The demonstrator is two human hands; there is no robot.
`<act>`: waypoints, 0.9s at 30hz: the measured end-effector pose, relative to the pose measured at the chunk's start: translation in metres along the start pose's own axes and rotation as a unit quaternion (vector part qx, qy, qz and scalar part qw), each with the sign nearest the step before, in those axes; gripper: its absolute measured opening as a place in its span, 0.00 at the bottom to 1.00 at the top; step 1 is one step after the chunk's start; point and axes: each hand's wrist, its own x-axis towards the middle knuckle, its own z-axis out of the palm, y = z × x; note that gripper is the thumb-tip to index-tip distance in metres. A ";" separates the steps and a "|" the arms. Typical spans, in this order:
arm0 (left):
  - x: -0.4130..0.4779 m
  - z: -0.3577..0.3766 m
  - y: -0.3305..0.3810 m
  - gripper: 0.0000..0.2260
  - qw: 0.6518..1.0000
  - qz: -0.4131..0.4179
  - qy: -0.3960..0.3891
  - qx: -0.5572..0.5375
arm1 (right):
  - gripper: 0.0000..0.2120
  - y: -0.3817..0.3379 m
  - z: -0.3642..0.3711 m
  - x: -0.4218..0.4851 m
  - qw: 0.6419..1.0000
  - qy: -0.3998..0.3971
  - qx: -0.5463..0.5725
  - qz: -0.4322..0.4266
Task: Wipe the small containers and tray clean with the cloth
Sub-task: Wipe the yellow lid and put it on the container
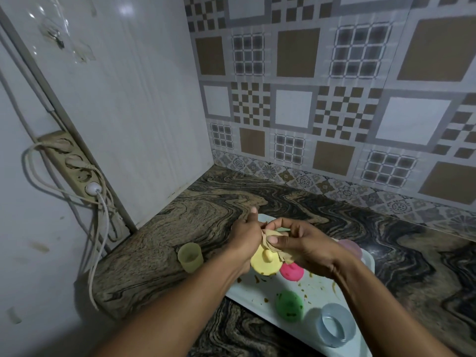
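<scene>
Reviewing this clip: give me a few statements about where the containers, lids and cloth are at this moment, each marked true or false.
1. A yellow-green cup stands on the counter, off the tray. True.
2. Both hands are on the beige cloth. True: the left hand and right hand pinch it above the yellow lid.
3. The green lid lies on the counter. False: it lies on the tray.
4. The tray is already clean. False: brown smears remain on it.
5. The clear blue cup stands upright. False: it lies on its side.
</scene>
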 end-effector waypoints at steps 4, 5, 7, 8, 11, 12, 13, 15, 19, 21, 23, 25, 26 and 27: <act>0.002 -0.001 -0.009 0.32 0.994 0.014 0.079 -0.079 | 0.10 0.025 0.012 -0.007 0.992 0.084 0.088 -0.039; 0.002 -0.001 -0.010 0.32 0.991 0.020 0.101 -0.085 | 0.10 0.031 0.016 -0.008 0.988 0.094 0.111 -0.041; 0.006 -0.003 -0.014 0.32 0.986 0.028 0.130 -0.105 | 0.11 0.040 0.020 -0.009 0.983 0.105 0.138 -0.051; 0.008 -0.005 -0.017 0.32 0.984 0.027 0.136 -0.112 | 0.13 0.041 0.021 -0.008 0.983 0.108 0.135 -0.055; 0.010 -0.011 -0.018 0.33 0.990 -0.014 0.078 -0.114 | 0.19 0.034 0.022 -0.008 0.991 0.110 0.064 -0.050; 0.012 -0.013 -0.017 0.35 0.993 -0.047 0.029 -0.106 | 0.17 0.029 0.021 -0.006 0.991 0.117 0.047 -0.049; 0.012 -0.015 -0.015 0.36 0.992 -0.078 -0.020 -0.096 | 0.14 0.024 0.019 -0.004 0.991 0.121 0.041 -0.050; 0.012 -0.017 -0.007 0.36 0.991 -0.097 -0.061 -0.076 | 0.13 0.017 0.014 0.001 0.991 0.113 0.039 -0.057; 0.011 -0.010 0.009 0.32 0.990 0.002 0.047 -0.133 | 0.14 0.014 0.018 0.006 0.989 0.118 0.051 -0.078; 0.009 -0.007 0.014 0.30 0.970 0.033 0.118 -0.209 | 0.13 0.024 0.026 0.007 0.974 0.141 0.148 -0.096; 0.008 -0.005 0.016 0.30 0.958 0.044 0.162 -0.233 | 0.12 0.037 0.032 0.005 0.957 0.164 0.216 -0.107; 0.009 -0.006 0.011 0.30 0.969 0.044 0.152 -0.188 | 0.14 0.040 0.033 0.006 0.955 0.175 0.217 -0.105; 0.011 -0.009 0.009 0.30 0.979 0.041 0.126 -0.152 | 0.18 0.036 0.031 0.006 0.960 0.182 0.188 -0.104; 0.012 -0.013 0.010 0.29 0.989 0.032 0.088 -0.114 | 0.23 0.030 0.027 0.006 0.965 0.188 0.150 -0.101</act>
